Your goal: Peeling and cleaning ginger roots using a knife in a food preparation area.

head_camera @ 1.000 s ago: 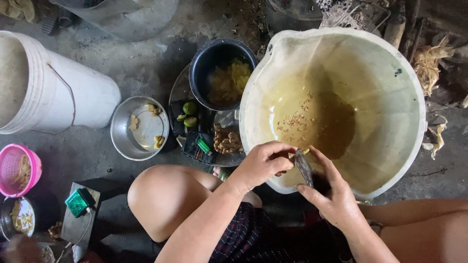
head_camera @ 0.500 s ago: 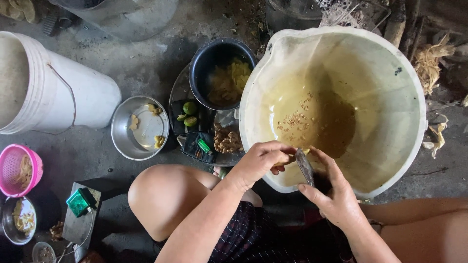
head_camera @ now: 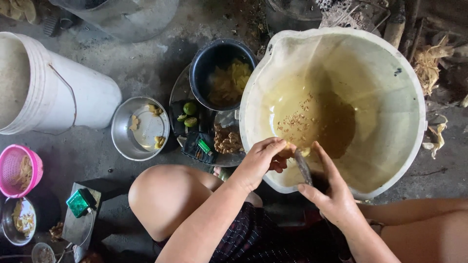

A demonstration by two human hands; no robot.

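Ginger piece (head_camera: pixel 292 152) is sitting pinched in the left hand (head_camera: pixel 258 163) fingers over the near rim of the big white basin (head_camera: pixel 390 73), right hand (head_camera: pixel 331 195) fingers clamped on the knife (head_camera: pixel 303 165); judging best done scraping shallow, blade angled away, peelings dropping into the water.

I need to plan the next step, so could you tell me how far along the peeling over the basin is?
Done: scrapings float in the big pale basin, and yellow pieces fill the dark pot. In hand: the left hand grips a small piece while the right hand works a knife on it. Left: knobbly unpeeled-looking roots beside the basin.
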